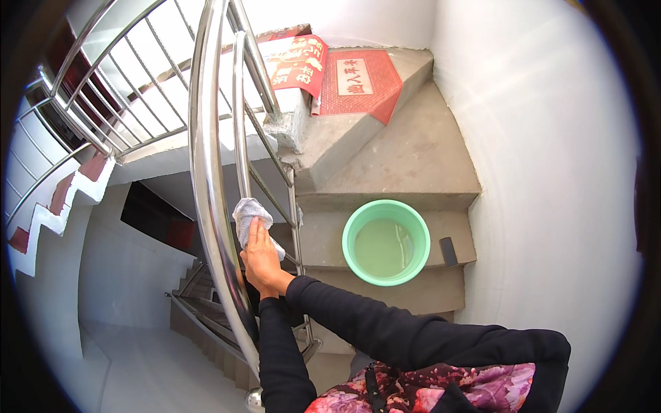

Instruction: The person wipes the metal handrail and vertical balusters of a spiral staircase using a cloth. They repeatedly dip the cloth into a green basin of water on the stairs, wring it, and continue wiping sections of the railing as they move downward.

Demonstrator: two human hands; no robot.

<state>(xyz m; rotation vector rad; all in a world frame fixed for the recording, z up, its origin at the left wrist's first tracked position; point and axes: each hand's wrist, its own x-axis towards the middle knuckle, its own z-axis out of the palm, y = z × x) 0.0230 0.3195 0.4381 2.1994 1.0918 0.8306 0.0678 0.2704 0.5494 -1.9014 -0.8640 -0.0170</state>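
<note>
A light grey cloth (247, 214) is wrapped against a thinner stainless steel rail (240, 129), just inside the thick polished handrail (206, 134). My right hand (262, 255) presses on this cloth, its fingers together and pointing up along the rail. My left hand (267, 290) shows only near the wrist; the right hand overlaps it and its fingers are hidden. Beside the railing, a mint green plastic basin (386, 242) with cloudy water stands on a concrete step.
A dark phone (448, 251) lies right of the basin, by the white wall (542, 196). A red doormat (382, 82) and a red printed sheet (299, 67) lie on the upper steps (408, 155). Left of the handrail, the stairwell drops to a lower flight (206, 315).
</note>
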